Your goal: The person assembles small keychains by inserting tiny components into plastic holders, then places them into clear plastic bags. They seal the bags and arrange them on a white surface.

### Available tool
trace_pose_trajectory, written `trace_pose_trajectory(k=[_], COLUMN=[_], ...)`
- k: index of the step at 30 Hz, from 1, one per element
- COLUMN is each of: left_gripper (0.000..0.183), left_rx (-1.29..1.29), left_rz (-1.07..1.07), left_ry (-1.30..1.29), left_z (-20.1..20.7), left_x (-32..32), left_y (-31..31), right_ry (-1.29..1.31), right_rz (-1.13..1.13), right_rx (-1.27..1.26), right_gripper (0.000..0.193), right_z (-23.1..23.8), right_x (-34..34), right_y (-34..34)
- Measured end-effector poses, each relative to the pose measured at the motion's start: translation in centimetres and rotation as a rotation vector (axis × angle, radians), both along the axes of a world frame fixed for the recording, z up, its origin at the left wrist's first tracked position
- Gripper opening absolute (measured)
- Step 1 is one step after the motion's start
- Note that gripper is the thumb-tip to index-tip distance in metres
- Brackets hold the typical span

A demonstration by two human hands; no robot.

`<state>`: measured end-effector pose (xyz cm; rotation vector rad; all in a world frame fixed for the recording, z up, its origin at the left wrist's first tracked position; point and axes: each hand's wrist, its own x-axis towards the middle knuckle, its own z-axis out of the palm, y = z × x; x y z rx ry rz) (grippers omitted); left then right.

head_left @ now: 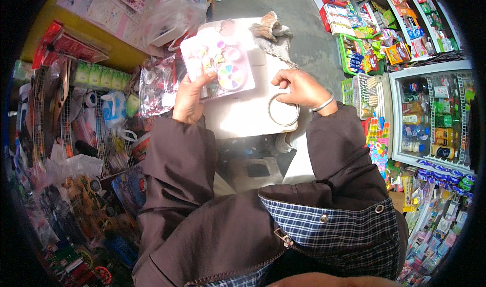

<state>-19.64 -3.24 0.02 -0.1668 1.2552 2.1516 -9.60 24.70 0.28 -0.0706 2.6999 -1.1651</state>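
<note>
My left hand (191,95) is closed on the lower left edge of a pale pink toy pack (238,59), thumb on its front. The flat pack has a round wheel of coloured wedges and small pink and purple pieces. It is held tilted over a white tabletop (230,117). My right hand (304,89) has curled fingers, with the thumb and a finger at the upper rim of a pale ring-shaped roll of tape (295,118). The roll's open centre faces up. Whether a loose tape end lies between the fingers is too faint to tell.
A grey rag (276,39) lies at the table's far right corner. Crowded racks of packaged goods (96,77) stand at left, with a clear plastic bag (174,16) above. To the right are snack baskets (354,54) and a glass-door drinks fridge (397,135).
</note>
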Motion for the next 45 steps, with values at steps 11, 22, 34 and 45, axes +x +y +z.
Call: trace_pose_trajectory(k=[11, 22, 34, 45], left_gripper=[0.041, 0.047, 0.042, 0.054], left_rx=[-0.053, 0.074, 0.068, -0.070], left_rz=[0.042, -0.056, -0.109, -0.023], left_ry=[0.059, 0.099, 0.029, 0.052], left_z=[-0.5, -1.4, -2.9, -2.7], left_x=[0.1, 1.0, 2.8, -1.4], left_y=[0.0, 2.3, 1.8, -7.6], right_ry=[0.413, -0.238, -0.233, -0.127], right_rz=[-0.299, -0.252, -0.308, -0.303], right_rx=[-0.031, -0.774, -0.890, -1.244], right_gripper=[0.019, 0.027, 0.023, 0.024], right_z=[-2.5, 0.2, -2.5, -5.2], right_x=[-3.6, -3.5, -1.1, -1.2], right_y=[-2.3, -2.9, -4.7, -6.6])
